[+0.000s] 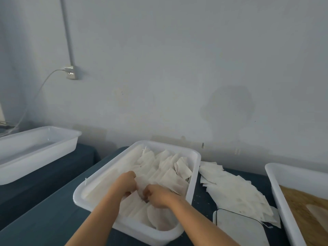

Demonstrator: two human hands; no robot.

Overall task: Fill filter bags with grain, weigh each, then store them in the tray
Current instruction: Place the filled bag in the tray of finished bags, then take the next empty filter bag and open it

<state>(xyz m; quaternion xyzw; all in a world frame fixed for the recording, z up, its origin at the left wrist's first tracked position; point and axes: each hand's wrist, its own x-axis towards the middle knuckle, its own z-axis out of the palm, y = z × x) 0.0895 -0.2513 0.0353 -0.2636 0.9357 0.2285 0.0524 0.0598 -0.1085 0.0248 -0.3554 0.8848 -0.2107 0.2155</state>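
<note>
Clearly head view only, so one pass. Lower centre of the frame: white tray (194, 167) on a dark blue cloth (53, 210), packed with filter bags (168, 167) stood on edge in overlapping rows. Both hands down among the bags at the near end. Left hand (126, 183) with fingers curled, pinching thin white bag paper near its edge; right hand (157, 195) likewise curled, knuckles up, gripping the same cluster of bags from the other side. Exactly which bag lies between the fingertips: cannot tell, hidden by the knuckles.

Right of the tray, a loose fan of flat empty bags (234, 192) spread on the cloth, its near end overlapping the top of a scale platform (237, 226) at lower right. At the right edge, a second tray (276, 189) holding brown grain (298, 210). At middle left, a third white tray (44, 144), apparently with nothing in it. On the wall, upper left, a socket (71, 73) with a cable.

Judging by looks: bags light, soft, papery, easily creased or torn, limp unless filled; filled ones probably bottom-heavy and prone to slumping or spilling from an open mouth. Best taken by the upper edge near the mouth, pinched gently between thumb and fingertips, kept upright, slid in between neighbours rather than pushed down hard.
</note>
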